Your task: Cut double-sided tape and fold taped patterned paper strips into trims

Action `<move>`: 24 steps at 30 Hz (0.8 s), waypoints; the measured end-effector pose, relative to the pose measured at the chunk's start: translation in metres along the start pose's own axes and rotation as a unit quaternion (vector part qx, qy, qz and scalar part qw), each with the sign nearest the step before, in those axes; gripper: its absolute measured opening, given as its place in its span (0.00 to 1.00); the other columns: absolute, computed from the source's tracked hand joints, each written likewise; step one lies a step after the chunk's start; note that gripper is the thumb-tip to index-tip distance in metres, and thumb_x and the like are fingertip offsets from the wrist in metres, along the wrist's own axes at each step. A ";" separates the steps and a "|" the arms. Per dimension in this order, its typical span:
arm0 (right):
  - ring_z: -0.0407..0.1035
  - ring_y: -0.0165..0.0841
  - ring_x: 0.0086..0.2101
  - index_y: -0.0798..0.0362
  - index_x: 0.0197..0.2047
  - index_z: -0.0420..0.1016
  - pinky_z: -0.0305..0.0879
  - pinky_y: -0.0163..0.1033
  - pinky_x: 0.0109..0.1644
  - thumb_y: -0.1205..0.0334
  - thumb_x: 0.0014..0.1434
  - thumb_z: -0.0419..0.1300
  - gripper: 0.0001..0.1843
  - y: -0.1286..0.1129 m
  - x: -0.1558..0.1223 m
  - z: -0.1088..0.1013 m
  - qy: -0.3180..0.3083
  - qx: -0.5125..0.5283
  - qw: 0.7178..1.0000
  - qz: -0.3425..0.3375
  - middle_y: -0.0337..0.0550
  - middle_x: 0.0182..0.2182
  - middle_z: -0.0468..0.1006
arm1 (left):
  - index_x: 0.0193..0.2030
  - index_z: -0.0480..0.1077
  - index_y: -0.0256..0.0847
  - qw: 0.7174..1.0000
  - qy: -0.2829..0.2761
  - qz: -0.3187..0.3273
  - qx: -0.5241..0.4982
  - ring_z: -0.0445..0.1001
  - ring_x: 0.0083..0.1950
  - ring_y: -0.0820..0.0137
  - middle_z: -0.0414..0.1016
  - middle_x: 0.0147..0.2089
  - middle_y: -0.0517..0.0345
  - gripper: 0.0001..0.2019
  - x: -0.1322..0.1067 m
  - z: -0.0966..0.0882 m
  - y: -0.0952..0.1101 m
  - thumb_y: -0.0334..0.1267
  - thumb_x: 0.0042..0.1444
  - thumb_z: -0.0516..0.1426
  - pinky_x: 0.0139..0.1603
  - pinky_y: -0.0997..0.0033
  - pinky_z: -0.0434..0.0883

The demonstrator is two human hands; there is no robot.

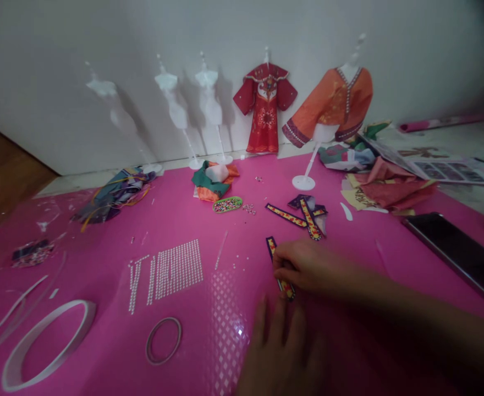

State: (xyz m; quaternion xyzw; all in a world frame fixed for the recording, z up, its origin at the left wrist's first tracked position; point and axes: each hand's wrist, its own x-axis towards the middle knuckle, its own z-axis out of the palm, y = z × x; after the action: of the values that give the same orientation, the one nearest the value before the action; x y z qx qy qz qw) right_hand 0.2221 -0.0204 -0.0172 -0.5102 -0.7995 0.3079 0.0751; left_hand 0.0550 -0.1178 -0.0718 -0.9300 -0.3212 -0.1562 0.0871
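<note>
My right hand [308,267] lies across a narrow patterned paper strip [271,246] on the pink sheet [176,220], fingers curled on the strip's middle. My left hand [281,352] lies flat and blurred just below it, fingertips close to the strip's lower end [288,291]. More patterned strips [303,215] lie crossed a little beyond the right hand. A sheet of small pearl stickers [176,269] lies to the left.
Along the wall stand white doll mannequins [209,104], a red paper robe [265,107] and an orange robe on a stand [333,107]. Paper scraps [384,187], a dark tablet [460,253], a bead tray [227,204], and tape rings [39,344] [163,340] lie around.
</note>
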 end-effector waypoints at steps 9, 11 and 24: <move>0.62 0.27 0.24 0.54 0.28 0.72 0.48 0.32 0.27 0.70 0.55 0.57 0.06 0.000 0.002 0.003 0.016 0.005 1.000 0.003 0.37 0.23 0.73 | 0.52 0.71 0.50 1.000 0.021 -0.004 0.008 0.73 0.57 0.52 0.75 0.57 0.53 0.11 -0.002 0.002 0.002 0.45 0.64 0.55 0.59 0.46 0.66; 0.61 0.26 0.23 0.54 0.28 0.72 0.48 0.32 0.27 0.70 0.56 0.57 0.06 0.000 0.002 0.003 0.018 0.014 1.000 0.004 0.36 0.23 0.73 | 0.52 0.71 0.50 1.000 0.025 -0.007 0.011 0.73 0.57 0.53 0.75 0.56 0.54 0.12 -0.002 0.003 0.002 0.46 0.64 0.55 0.59 0.47 0.66; 0.62 0.26 0.24 0.54 0.29 0.70 0.53 0.31 0.26 0.65 0.61 0.56 0.08 0.009 0.005 0.000 0.030 0.096 0.995 0.007 0.34 0.23 0.70 | 0.55 0.69 0.50 0.998 0.034 0.038 0.031 0.75 0.53 0.54 0.75 0.56 0.55 0.16 -0.003 0.006 -0.005 0.51 0.64 0.53 0.53 0.51 0.68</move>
State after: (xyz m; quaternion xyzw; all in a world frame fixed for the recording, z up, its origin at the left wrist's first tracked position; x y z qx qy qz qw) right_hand 0.2270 -0.0133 -0.0237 -0.5148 -0.7604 0.3682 0.1453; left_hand 0.0514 -0.1140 -0.0782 -0.9325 -0.2868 -0.1745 0.1329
